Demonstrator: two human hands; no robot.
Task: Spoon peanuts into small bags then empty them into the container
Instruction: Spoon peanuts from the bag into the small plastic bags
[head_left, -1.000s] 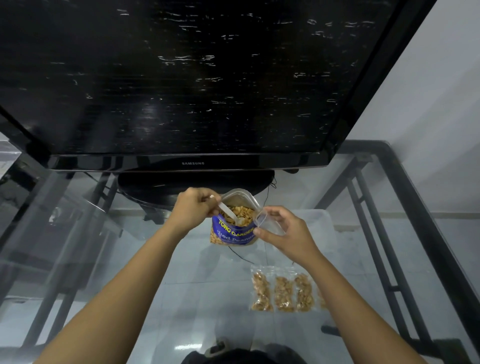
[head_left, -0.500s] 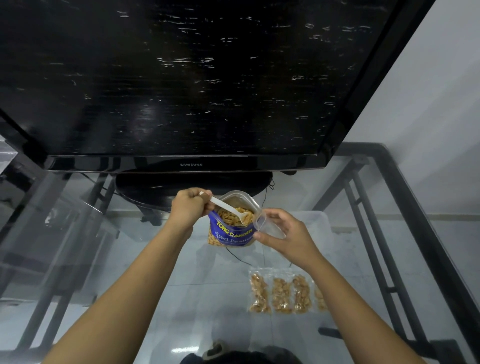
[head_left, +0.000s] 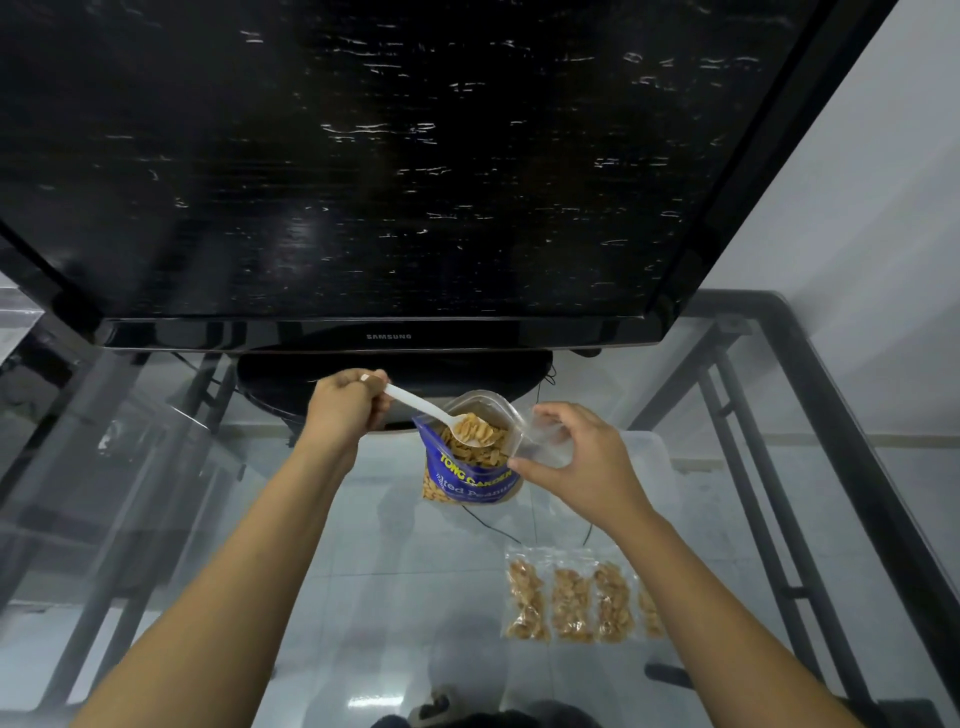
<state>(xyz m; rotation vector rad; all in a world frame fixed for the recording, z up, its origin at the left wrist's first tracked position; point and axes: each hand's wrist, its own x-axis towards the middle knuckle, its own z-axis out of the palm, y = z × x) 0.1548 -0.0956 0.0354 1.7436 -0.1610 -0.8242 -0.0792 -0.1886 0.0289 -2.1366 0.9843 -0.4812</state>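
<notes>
A blue peanut bag stands open on the glass table. My left hand grips a white plastic spoon; its bowl, heaped with peanuts, hovers over the bag's mouth. Just right of the bag my right hand pinches a small clear plastic bag that is held open beside the spoon. Several small filled bags of peanuts lie in a row on the table under my right forearm. A clear plastic container sits behind my right hand, partly hidden.
A large black television on a dark round stand looms right behind the peanut bag. The glass table has a black metal frame along its right side. A white wall rises at right.
The spoon has come up out of the peanut bag with a load of peanuts. My left hand has lifted and drawn back to the left. My right hand keeps the small bag beside it.
</notes>
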